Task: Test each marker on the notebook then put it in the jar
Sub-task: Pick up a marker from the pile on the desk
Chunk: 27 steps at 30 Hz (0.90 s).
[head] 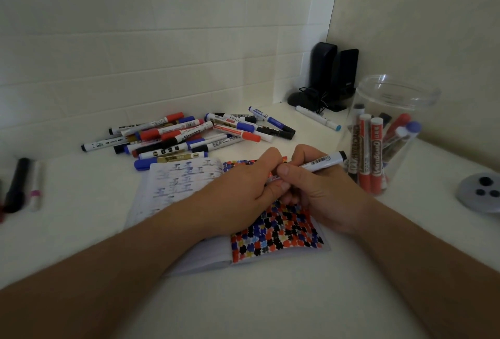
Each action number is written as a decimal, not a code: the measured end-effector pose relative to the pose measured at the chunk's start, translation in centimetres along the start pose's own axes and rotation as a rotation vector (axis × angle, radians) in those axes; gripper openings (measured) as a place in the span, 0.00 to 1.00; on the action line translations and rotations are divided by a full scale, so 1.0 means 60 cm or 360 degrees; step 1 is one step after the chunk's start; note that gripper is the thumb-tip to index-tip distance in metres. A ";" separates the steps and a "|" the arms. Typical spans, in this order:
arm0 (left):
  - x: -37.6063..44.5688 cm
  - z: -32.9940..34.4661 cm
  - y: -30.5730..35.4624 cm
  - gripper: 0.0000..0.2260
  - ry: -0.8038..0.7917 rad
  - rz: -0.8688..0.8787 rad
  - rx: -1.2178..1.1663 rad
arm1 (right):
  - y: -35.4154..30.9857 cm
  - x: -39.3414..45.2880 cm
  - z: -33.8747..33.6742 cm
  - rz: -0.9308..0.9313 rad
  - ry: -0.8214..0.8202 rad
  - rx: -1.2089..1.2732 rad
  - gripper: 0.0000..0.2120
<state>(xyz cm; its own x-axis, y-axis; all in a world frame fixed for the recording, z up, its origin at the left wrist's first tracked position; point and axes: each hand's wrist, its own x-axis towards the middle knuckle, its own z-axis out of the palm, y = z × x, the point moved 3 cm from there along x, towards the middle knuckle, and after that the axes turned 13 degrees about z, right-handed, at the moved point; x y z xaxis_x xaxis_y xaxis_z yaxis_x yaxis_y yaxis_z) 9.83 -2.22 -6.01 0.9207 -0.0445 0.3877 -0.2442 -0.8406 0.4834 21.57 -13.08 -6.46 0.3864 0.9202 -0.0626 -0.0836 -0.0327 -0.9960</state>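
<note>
An open notebook (178, 187) lies on the white table, its right page covered in red, black and blue blots. Over that page my right hand (322, 192) grips a white marker (323, 162) with a black end pointing toward the jar. My left hand (243, 190) meets it, fingers pinched on the marker's near end, where a red bit shows; whether that is a cap I cannot tell. A clear plastic jar (389, 133) stands at the right, holding several markers upright. A heap of markers (189, 136) lies behind the notebook.
Two black speakers (335, 73) stand in the back corner with a lone white marker (318, 117) in front. A grey lid (480, 195) lies at the far right. Two more markers (24, 184) rest at the left edge.
</note>
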 end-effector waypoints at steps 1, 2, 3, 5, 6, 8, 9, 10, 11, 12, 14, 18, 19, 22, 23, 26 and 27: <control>0.001 0.000 0.000 0.05 0.0001 0.0002 0.0004 | -0.001 0.000 0.000 -0.0001 -0.0004 -0.0005 0.11; 0.001 0.000 0.000 0.05 0.0005 0.0006 0.0006 | -0.001 0.000 -0.001 -0.0007 -0.0001 -0.0004 0.12; 0.002 -0.002 0.000 0.05 0.0012 0.0004 0.0006 | -0.002 -0.001 -0.003 -0.0020 0.0006 0.0002 0.13; 0.003 -0.006 0.000 0.05 0.0015 -0.0016 0.0018 | -0.005 -0.006 -0.007 -0.0033 0.0020 -0.0009 0.11; 0.003 -0.007 -0.001 0.05 0.0005 -0.0024 0.0031 | -0.007 -0.008 -0.008 -0.0033 0.0014 -0.0031 0.10; 0.003 -0.007 -0.003 0.07 -0.0015 -0.0031 0.0043 | -0.004 -0.009 -0.010 -0.0014 0.0012 -0.0079 0.10; 0.004 -0.007 -0.004 0.10 -0.0019 -0.0034 0.0031 | -0.002 -0.009 -0.010 -0.0002 0.0032 -0.0084 0.09; 0.004 -0.007 -0.005 0.14 -0.0027 -0.0050 0.0002 | 0.001 -0.008 -0.012 0.0010 0.0057 -0.0075 0.08; 0.004 -0.007 -0.006 0.19 -0.0046 -0.0091 -0.0041 | 0.001 -0.006 -0.013 0.0022 0.0087 -0.0068 0.07; 0.002 -0.008 -0.007 0.24 -0.0073 -0.0154 -0.0087 | -0.001 -0.004 -0.014 0.0028 0.0125 -0.0063 0.06; -0.004 -0.013 -0.008 0.27 -0.0126 -0.0244 -0.0179 | -0.012 -0.004 -0.020 0.0010 0.0189 0.0028 0.07; -0.015 -0.028 -0.021 0.17 -0.0094 -0.0256 -0.0209 | -0.043 -0.026 -0.034 -0.0019 0.0257 0.0369 0.16; -0.017 -0.030 -0.023 0.15 -0.0078 -0.0255 -0.0196 | -0.051 -0.033 -0.035 -0.0017 0.0254 0.0354 0.16; -0.014 -0.031 -0.016 0.13 -0.0045 -0.0212 -0.0204 | -0.070 -0.051 -0.041 0.0025 0.0233 0.0096 0.13; -0.014 -0.030 -0.011 0.12 -0.0031 -0.0212 -0.0215 | -0.074 -0.057 -0.044 0.0033 0.0224 -0.0023 0.12; -0.017 -0.030 0.001 0.11 0.0000 -0.0245 -0.0245 | -0.064 -0.079 -0.045 0.0093 0.0171 -0.0382 0.10; -0.018 -0.028 0.006 0.11 -0.0016 -0.0237 -0.0254 | -0.054 -0.087 -0.045 0.0128 0.0181 -0.0478 0.10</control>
<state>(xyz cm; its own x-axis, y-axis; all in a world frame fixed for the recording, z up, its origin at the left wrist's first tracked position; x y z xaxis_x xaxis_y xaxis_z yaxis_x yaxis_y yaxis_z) 8.25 -1.57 -4.93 0.9529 0.0677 0.2956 -0.1498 -0.7424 0.6530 22.31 -18.85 -3.05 0.4910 0.8611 -0.1318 0.1498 -0.2325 -0.9610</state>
